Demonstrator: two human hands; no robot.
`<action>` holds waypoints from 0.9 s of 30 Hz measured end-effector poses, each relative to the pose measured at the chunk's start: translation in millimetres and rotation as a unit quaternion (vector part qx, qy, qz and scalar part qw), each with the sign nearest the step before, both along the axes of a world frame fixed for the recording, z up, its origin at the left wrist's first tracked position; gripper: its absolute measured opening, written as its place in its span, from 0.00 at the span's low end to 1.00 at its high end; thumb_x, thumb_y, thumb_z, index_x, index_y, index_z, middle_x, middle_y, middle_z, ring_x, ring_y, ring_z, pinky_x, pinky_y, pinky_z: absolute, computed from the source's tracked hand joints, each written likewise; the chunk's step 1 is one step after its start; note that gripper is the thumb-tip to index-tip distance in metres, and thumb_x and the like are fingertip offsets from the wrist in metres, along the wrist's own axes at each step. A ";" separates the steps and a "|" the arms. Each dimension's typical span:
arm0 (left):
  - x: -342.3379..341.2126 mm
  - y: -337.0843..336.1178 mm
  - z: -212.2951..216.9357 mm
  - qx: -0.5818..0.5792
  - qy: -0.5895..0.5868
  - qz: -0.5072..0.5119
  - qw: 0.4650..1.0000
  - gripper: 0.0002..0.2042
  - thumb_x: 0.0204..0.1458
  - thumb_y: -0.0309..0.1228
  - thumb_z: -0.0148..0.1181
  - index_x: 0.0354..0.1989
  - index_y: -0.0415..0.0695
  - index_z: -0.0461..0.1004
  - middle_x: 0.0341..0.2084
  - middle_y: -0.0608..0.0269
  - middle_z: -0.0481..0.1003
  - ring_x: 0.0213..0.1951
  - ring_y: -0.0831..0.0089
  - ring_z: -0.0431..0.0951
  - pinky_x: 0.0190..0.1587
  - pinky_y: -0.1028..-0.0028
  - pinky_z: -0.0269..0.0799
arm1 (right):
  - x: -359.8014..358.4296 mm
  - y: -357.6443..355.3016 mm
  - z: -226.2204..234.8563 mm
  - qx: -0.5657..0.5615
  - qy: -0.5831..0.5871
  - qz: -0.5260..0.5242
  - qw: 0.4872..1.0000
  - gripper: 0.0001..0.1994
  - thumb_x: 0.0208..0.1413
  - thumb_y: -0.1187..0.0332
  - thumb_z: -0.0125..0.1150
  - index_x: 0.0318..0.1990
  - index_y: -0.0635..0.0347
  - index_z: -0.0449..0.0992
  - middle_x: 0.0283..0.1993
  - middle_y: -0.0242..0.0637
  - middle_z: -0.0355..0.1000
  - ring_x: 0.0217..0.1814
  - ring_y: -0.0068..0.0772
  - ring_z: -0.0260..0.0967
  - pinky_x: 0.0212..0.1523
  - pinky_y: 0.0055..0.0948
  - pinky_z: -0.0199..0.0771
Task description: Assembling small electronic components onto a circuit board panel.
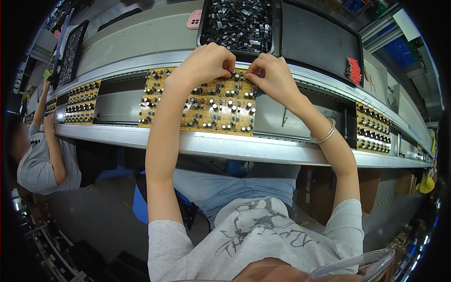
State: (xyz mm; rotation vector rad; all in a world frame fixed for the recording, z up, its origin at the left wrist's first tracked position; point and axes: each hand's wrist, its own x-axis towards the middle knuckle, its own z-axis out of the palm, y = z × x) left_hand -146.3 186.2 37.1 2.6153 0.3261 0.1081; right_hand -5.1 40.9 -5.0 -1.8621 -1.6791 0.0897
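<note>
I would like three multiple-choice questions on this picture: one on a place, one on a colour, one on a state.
1. Where do both hands work?
A. far edge of the middle circuit board
B. in the tray
C. on the lap

2. What colour is the middle board?
A. green
B. yellow-brown
C. white

3. What does the tray of small black parts look like?
A. empty
B. covered
C. well filled

Answers:
1 A: left hand and right hand meet at the circuit board top edge.
2 B: its surface shows it.
3 C: parts crowd the tray.

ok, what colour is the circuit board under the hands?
Yellowish tan, dotted with small dark and silver parts; the circuit board shows best in the head view.
</note>
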 end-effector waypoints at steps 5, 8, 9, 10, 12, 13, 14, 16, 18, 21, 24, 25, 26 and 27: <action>-0.9 2.6 -3.4 0.008 -0.015 -0.011 1.000 0.06 0.39 0.25 0.63 0.27 0.39 0.78 0.22 0.56 0.77 0.26 0.66 0.77 0.33 0.72 0.72 | -3.5 -0.3 1.5 0.011 -0.038 0.000 0.999 0.06 0.45 0.66 0.63 0.24 0.56 0.75 0.27 0.29 0.68 0.36 0.30 0.66 0.39 0.32 0.57; 1.0 0.6 -1.9 0.016 -0.014 -0.013 1.000 0.06 0.39 0.25 0.63 0.27 0.40 0.78 0.21 0.57 0.77 0.26 0.66 0.77 0.33 0.71 0.72 | 0.5 -2.6 -3.1 0.026 -0.080 0.029 0.996 0.07 0.45 0.67 0.64 0.30 0.56 0.73 0.29 0.29 0.67 0.37 0.30 0.66 0.40 0.32 0.56; 0.3 -0.2 -1.2 0.020 -0.011 -0.010 1.000 0.05 0.39 0.25 0.62 0.27 0.40 0.77 0.21 0.57 0.77 0.26 0.65 0.77 0.33 0.71 0.72 | -0.5 -2.8 -1.9 0.026 -0.080 0.030 0.996 0.07 0.45 0.67 0.64 0.30 0.56 0.73 0.29 0.29 0.67 0.37 0.30 0.66 0.40 0.32 0.56; -0.3 -0.5 -0.8 0.024 -0.007 -0.008 1.000 0.05 0.39 0.25 0.62 0.26 0.40 0.77 0.21 0.57 0.77 0.27 0.65 0.77 0.33 0.71 0.72 | -2.1 -3.8 0.4 0.040 -0.081 0.026 0.996 0.10 0.45 0.66 0.64 0.34 0.56 0.72 0.30 0.29 0.67 0.37 0.30 0.65 0.40 0.31 0.56; 0.0 0.2 -2.3 0.044 -0.016 -0.018 0.999 0.05 0.39 0.25 0.62 0.26 0.40 0.77 0.21 0.57 0.77 0.27 0.64 0.77 0.33 0.70 0.72 | -3.2 -4.4 1.3 0.055 -0.083 0.021 0.995 0.13 0.45 0.66 0.64 0.38 0.56 0.71 0.31 0.29 0.67 0.37 0.30 0.65 0.40 0.31 0.56; 0.3 0.3 -2.5 0.064 -0.025 -0.029 0.997 0.04 0.39 0.25 0.62 0.26 0.41 0.77 0.21 0.58 0.77 0.27 0.64 0.77 0.33 0.70 0.72 | -3.1 -4.7 0.6 0.065 -0.065 0.018 0.996 0.15 0.46 0.66 0.64 0.41 0.56 0.70 0.32 0.29 0.68 0.38 0.30 0.65 0.40 0.30 0.56; 0.3 0.1 -2.5 0.064 -0.025 -0.029 0.997 0.04 0.39 0.25 0.62 0.26 0.41 0.77 0.21 0.58 0.77 0.27 0.64 0.77 0.33 0.70 0.72 | -3.1 -4.7 0.2 0.076 -0.047 0.016 0.996 0.17 0.46 0.66 0.64 0.44 0.56 0.69 0.32 0.29 0.68 0.38 0.29 0.65 0.40 0.30 0.55; 0.4 -2.8 0.9 0.072 -0.014 -0.030 0.997 0.03 0.39 0.25 0.61 0.25 0.42 0.77 0.21 0.59 0.77 0.27 0.63 0.77 0.33 0.69 0.71 | -3.3 -4.4 2.7 0.085 -0.042 0.013 0.995 0.17 0.46 0.66 0.64 0.45 0.57 0.69 0.33 0.29 0.69 0.38 0.29 0.66 0.40 0.30 0.55; 0.7 -2.1 -0.4 0.092 -0.029 -0.039 0.995 0.03 0.39 0.25 0.62 0.25 0.43 0.77 0.20 0.59 0.77 0.27 0.64 0.77 0.33 0.69 0.71 | -3.5 -4.3 5.6 0.093 -0.037 0.012 0.995 0.17 0.47 0.66 0.64 0.45 0.57 0.70 0.33 0.29 0.69 0.38 0.29 0.66 0.40 0.29 0.55; -1.9 1.3 -0.4 0.109 -0.051 -0.042 0.992 0.03 0.39 0.25 0.62 0.25 0.44 0.78 0.20 0.60 0.77 0.27 0.64 0.77 0.33 0.69 0.72 | -3.7 -4.6 8.8 0.126 -0.036 0.022 0.991 0.17 0.47 0.67 0.64 0.45 0.57 0.70 0.32 0.30 0.69 0.37 0.29 0.67 0.41 0.30 0.57; -1.8 1.3 -1.7 0.107 -0.058 -0.045 0.992 0.03 0.39 0.25 0.62 0.25 0.44 0.78 0.21 0.61 0.77 0.26 0.65 0.77 0.33 0.69 0.72 | -2.8 -4.4 10.2 0.158 -0.045 0.028 0.986 0.16 0.48 0.66 0.63 0.44 0.57 0.70 0.31 0.30 0.69 0.36 0.29 0.68 0.43 0.30 0.58; -1.3 0.7 -2.1 0.107 -0.058 -0.053 0.991 0.03 0.39 0.25 0.63 0.25 0.44 0.78 0.21 0.61 0.77 0.26 0.65 0.77 0.33 0.69 0.72 | -2.1 -4.1 10.2 0.163 -0.049 0.026 0.985 0.16 0.48 0.67 0.63 0.44 0.57 0.70 0.31 0.30 0.69 0.36 0.29 0.68 0.44 0.30 0.58; -0.9 0.1 -2.1 0.107 -0.058 -0.054 0.991 0.03 0.39 0.25 0.63 0.25 0.44 0.78 0.21 0.61 0.77 0.26 0.65 0.77 0.33 0.69 0.72 | -1.7 -4.0 10.2 0.168 -0.054 0.024 0.984 0.15 0.48 0.67 0.63 0.44 0.57 0.70 0.31 0.30 0.69 0.36 0.29 0.68 0.45 0.30 0.58; -0.9 -0.5 -1.8 0.102 -0.051 -0.050 0.992 0.03 0.39 0.25 0.63 0.25 0.44 0.78 0.21 0.61 0.77 0.26 0.65 0.77 0.33 0.69 0.72 | -2.1 -3.8 10.6 0.169 -0.053 0.023 0.984 0.15 0.48 0.67 0.63 0.44 0.57 0.70 0.31 0.30 0.69 0.36 0.29 0.68 0.45 0.30 0.58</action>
